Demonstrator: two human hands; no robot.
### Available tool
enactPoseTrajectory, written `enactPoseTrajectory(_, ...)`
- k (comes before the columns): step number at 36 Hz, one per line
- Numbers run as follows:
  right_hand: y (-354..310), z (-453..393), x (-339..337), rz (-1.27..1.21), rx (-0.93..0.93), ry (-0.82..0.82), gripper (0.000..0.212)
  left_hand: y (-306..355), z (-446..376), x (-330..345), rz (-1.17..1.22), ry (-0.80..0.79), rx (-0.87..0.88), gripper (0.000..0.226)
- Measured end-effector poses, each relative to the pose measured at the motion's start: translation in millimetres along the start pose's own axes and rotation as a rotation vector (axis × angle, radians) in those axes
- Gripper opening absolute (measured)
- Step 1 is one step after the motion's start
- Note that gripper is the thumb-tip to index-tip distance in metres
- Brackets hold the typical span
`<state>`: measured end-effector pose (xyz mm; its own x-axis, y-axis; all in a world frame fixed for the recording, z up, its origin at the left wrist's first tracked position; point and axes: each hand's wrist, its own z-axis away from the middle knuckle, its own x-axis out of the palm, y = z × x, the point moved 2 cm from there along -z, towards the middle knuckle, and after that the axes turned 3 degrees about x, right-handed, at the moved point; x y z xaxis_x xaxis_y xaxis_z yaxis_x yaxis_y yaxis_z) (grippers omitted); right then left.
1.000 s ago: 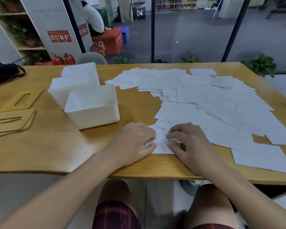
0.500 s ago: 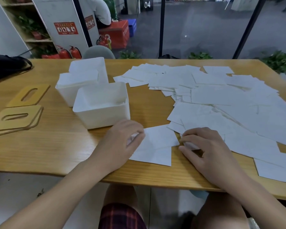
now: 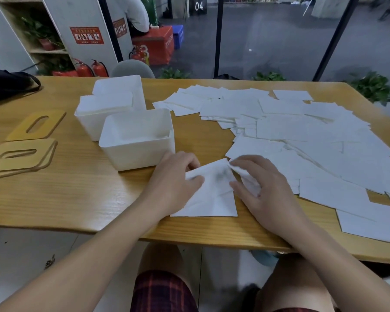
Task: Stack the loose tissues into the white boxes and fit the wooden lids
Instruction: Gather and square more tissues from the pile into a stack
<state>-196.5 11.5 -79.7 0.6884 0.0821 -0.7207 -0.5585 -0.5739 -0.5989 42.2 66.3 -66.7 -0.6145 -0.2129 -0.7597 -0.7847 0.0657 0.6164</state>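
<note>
A loose white tissue (image 3: 212, 197) lies near the table's front edge, its far corner lifted. My left hand (image 3: 173, 183) pinches its left side and my right hand (image 3: 259, 188) grips its right side. Just left of my hands stands the nearest white box (image 3: 137, 152), with tissues low inside. Behind it a second white box (image 3: 95, 122) is filled to the rim, and a third white box (image 3: 119, 86) stands further back. Many loose tissues (image 3: 302, 136) cover the right half of the table. Wooden lids with slots (image 3: 20, 154) lie at the left.
A single wooden lid (image 3: 37, 124) lies behind the stacked lids. A black bag (image 3: 9, 84) sits at the table's far left corner. A grey chair back (image 3: 133, 68) shows beyond the far edge. The table's front edge (image 3: 212, 238) runs close under my wrists.
My hands pulled one tissue out of the pile toward the front edge. Both hands have now closed on it and its far corner lifts off the table.
</note>
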Motion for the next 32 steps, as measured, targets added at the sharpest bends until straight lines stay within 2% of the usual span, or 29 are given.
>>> enactPoseTrajectory(3, -6, -9, -8, -0.004, -0.029, -0.005, 0.063, 3, 4, -7, 0.19, 0.026, 0.072, 0.012)
enactPoseTrajectory(6, -13, -22, -12, -0.03, -0.055, -0.027, 0.069, 8, 5, -17, 0.283, 0.048, 0.147, 0.009)
enactPoseTrajectory(8, -16, -30, -13, -0.081, -0.04, -0.023, 0.061, 6, 5, -22, 0.325, 0.076, 0.159, 0.01)
enactPoseTrajectory(12, -12, -33, -10, -0.318, 0.086, -0.073, 0.018, -7, 11, -24, 0.437, 0.076, 0.059, 0.012)
enactPoseTrajectory(14, -6, -26, -4, -0.42, 0.144, -0.112, 0.017, -14, 19, -20, 0.429, 0.041, 0.016, 0.011)
enactPoseTrajectory(17, 0, -18, 7, -0.429, 0.219, -0.111, 0.021, -24, 29, -11, 0.377, 0.014, -0.008, 0.008)
enactPoseTrajectory(21, 4, -17, 19, -0.358, 0.259, -0.087, 0.024, -31, 35, -6, 0.204, 0.063, -0.028, 0.018)
enactPoseTrajectory(28, 5, -17, 26, -0.172, 0.191, -0.048, 0.028, -30, 39, -7, -0.002, 0.053, -0.038, 0.027)
enactPoseTrajectory(32, 0, -13, 19, -0.054, 0.119, -0.032, 0.029, -28, 40, -10, -0.301, 0.089, -0.001, 0.034)
